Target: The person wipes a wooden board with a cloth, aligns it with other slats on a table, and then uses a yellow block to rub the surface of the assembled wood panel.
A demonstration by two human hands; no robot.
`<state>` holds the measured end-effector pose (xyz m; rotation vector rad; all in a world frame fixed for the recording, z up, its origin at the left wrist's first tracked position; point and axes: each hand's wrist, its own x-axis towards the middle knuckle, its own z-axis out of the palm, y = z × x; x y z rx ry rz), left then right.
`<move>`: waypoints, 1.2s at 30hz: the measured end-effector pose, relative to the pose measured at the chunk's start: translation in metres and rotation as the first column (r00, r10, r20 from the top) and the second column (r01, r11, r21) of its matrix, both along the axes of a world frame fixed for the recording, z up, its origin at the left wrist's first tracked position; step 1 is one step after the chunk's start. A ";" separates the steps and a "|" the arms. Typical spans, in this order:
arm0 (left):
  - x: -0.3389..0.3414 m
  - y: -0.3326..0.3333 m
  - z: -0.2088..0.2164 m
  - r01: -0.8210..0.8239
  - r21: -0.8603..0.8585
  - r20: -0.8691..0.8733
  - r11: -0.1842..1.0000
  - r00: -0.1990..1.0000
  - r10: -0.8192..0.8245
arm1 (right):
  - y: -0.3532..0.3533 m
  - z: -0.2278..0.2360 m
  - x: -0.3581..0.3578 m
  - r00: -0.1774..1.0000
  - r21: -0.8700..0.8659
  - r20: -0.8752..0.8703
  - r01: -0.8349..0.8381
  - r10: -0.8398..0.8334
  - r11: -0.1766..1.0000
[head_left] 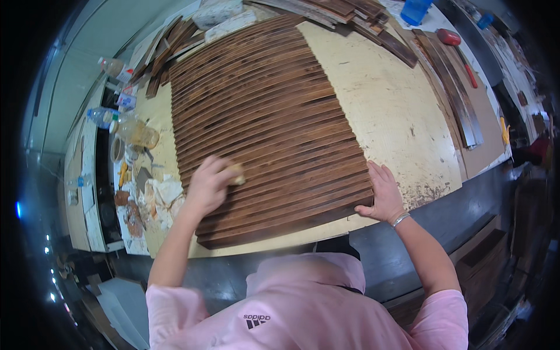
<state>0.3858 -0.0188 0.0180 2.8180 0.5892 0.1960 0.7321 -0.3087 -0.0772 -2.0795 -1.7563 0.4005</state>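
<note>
A large panel of dark brown wooden slats, ridged from side to side, lies flat on the table. My left hand is closed round a small yellowish pad and presses it on the slats towards the panel's near left. Whether the pad is sponge, folded cloth or sandpaper cannot be made out. At the near right corner my right hand rests against the panel's edge, its fingers stretched out and its thumb apart, holding nothing.
Plastic bottles and crumpled white rags crowd the left side. Loose dark wood strips lie at the back. Long boards, a red-handled tool and a blue container are on the right.
</note>
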 end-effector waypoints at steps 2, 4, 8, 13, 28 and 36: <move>-0.015 0.006 -0.004 -0.087 -0.027 0.019 0.996 0.996 0.087 | -0.003 -0.001 0.001 1.000 -0.002 0.000 0.009 -0.009 1.000; 0.027 -0.002 0.000 0.019 0.023 0.130 1.000 0.991 -0.022 | -0.004 -0.002 0.002 1.000 0.011 0.020 -0.009 0.008 1.000; 0.151 -0.024 -0.040 0.142 0.013 0.318 0.990 0.938 -0.139 | -0.001 0.001 0.001 1.000 0.013 0.013 -0.024 0.024 1.000; 0.270 -0.049 -0.056 0.204 0.010 0.456 0.979 0.870 -0.186 | -0.004 -0.005 0.003 0.999 0.042 0.035 -0.032 0.030 0.999; 0.250 -0.050 -0.043 0.049 0.044 0.412 0.998 0.909 -0.063 | -0.003 0.001 0.003 1.000 -0.021 0.013 -0.013 0.013 1.000; 0.257 -0.035 -0.059 -0.226 0.069 0.500 0.972 0.851 0.162 | -0.001 0.004 0.001 1.000 -0.051 -0.006 0.003 -0.003 0.999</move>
